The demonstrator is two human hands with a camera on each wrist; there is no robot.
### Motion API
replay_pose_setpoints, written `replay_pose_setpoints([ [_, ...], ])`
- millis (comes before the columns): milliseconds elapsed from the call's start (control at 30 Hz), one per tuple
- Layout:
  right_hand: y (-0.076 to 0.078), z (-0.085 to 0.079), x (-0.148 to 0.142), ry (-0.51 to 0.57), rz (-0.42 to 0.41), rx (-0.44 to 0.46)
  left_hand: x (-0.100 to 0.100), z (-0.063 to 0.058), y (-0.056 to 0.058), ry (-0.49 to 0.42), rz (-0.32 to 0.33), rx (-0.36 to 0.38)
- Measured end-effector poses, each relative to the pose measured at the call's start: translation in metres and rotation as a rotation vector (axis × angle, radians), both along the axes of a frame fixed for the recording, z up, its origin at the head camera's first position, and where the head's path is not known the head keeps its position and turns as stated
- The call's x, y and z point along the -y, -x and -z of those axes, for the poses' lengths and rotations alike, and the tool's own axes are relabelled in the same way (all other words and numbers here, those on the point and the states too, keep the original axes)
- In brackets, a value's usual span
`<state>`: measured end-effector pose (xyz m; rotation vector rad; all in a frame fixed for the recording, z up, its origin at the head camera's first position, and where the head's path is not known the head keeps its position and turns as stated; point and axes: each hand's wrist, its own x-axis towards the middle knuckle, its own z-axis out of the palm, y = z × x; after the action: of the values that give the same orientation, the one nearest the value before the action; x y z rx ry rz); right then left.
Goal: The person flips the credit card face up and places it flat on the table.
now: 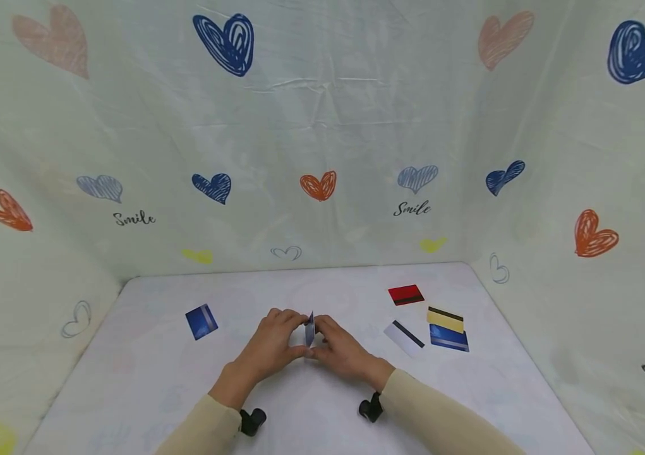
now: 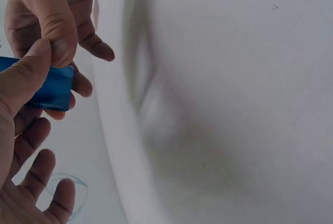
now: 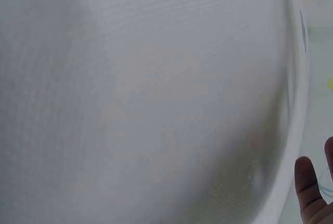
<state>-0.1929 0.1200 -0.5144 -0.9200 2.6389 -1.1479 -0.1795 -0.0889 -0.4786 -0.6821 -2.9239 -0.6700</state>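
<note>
Both hands meet at the middle of the table around one upright blue plastic card (image 1: 310,330), seen nearly edge-on in the head view. My left hand (image 1: 274,338) pinches it from the left, thumb near the lower edge and fingers near the top. From the other side my right hand (image 1: 345,351) pinches it too. In the left wrist view the blue card (image 2: 54,91) lies under the left thumb, and the right thumb presses at its upper edge with fingers behind. Only a few fingers (image 3: 309,193) show at the right wrist view's lower right.
Left of the hands lies a blue striped card (image 1: 201,321). To the right lie a red card (image 1: 406,295), a white card (image 1: 404,339) with a black stripe, and a yellow card (image 1: 445,320) touching another blue card (image 1: 449,338). Heart-printed cloth (image 1: 322,126) surrounds the white table (image 1: 311,417).
</note>
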Motion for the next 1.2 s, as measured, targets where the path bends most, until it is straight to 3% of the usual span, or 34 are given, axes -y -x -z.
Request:
replay_pose_setpoints([
  [100,0.0,-0.002,0.0,-0.06,0.017,-0.037,0.001,-0.002,0.0,0.031,-0.045,-0.018],
  [167,-0.001,-0.005,-0.001,-0.126,0.035,-0.107,0.001,-0.003,0.0,0.083,-0.088,-0.031],
  [367,0.002,-0.017,-0.002,-0.332,0.072,-0.544,0.004,0.002,-0.001,0.25,-0.161,-0.103],
  [467,0.004,-0.02,0.002,-0.41,0.06,-0.677,0.006,0.007,0.0,0.278,-0.159,-0.152],
  [633,0.007,-0.022,0.005,-0.526,0.044,-0.723,0.004,0.011,0.0,0.273,-0.136,-0.217],
  [767,0.009,-0.02,0.005,-0.574,0.058,-0.72,0.004,0.012,-0.001,0.276,-0.126,-0.229],
  [967,0.014,-0.011,0.008,-0.555,0.057,-0.673,0.015,0.016,0.0,0.282,-0.17,-0.175],
  [1200,0.023,-0.002,0.023,-0.536,0.025,-0.633,0.035,0.029,0.005,0.28,-0.18,-0.172],
])
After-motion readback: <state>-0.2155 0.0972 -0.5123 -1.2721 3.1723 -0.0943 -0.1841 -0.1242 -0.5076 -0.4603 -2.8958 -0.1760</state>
